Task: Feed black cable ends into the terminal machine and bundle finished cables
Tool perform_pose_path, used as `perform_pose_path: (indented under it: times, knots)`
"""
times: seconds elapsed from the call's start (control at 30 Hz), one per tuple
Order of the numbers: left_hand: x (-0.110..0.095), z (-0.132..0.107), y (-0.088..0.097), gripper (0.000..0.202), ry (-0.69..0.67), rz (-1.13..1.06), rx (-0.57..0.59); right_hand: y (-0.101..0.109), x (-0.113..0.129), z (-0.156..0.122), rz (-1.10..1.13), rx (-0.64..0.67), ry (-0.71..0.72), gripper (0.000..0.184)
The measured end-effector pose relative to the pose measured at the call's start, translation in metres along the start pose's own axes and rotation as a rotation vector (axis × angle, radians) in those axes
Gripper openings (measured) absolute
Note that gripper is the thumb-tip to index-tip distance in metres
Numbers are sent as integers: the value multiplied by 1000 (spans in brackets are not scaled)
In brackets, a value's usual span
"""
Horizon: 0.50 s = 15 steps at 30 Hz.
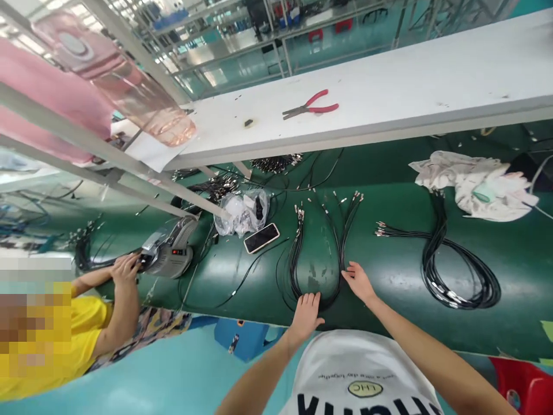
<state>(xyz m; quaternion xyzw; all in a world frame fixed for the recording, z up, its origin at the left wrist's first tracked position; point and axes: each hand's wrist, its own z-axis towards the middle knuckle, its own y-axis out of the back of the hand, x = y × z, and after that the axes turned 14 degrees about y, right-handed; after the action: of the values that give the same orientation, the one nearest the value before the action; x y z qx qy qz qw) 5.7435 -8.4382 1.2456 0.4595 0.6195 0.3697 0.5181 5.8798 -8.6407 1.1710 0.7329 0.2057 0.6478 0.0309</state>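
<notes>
A bundle of thin black cables [295, 262] with metal-tipped ends lies in a U shape on the green work surface before me. My left hand [306, 312] rests over the lower left bend of this bundle, fingers laid across it and thumb held apart. At the bundle's right side, my right hand [358, 282] has its fingertips closed on the black strands. Further right lies a second looped bundle of black cables [464, 271], out of my hands. The undersides of my fingers are hidden.
A phone [261, 238] and a plastic bag [242, 213] lie left of the cables. White cloth [484, 184] sits at right. Red-handled pliers [311, 107] rest on the white shelf [389, 86]. At left, a co-worker's hands [125, 268] are at a grey machine [173, 253].
</notes>
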Motion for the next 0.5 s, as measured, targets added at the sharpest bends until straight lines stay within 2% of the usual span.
perform_pose_path:
  times: [0.03, 0.1, 0.17, 0.23, 0.33, 0.4, 0.5]
  knots:
    - [6, -7, -14, 49, 29, 7, 37, -1, 2, -3, 35, 10, -28, 44]
    - [16, -15, -31, 26, 49, 11, 105, -4, 6, -15, 118, 41, -83, 36]
    - [23, -20, -36, 14, 34, 5, 152, -9, 13, -32, 216, 80, -131, 31]
    - [28, -22, -30, 13, 10, -3, 170, -16, 24, -45, 322, 122, -170, 30]
    - [33, -16, 0, 22, -54, -19, 152, -22, 50, -43, 494, 174, -203, 34]
    - [37, -9, 30, 32, -107, -33, 117, -19, 75, -24, 621, 176, -188, 36]
    - [43, -7, 69, 43, -173, -51, 54, 1, 110, 18, 794, 126, -98, 27]
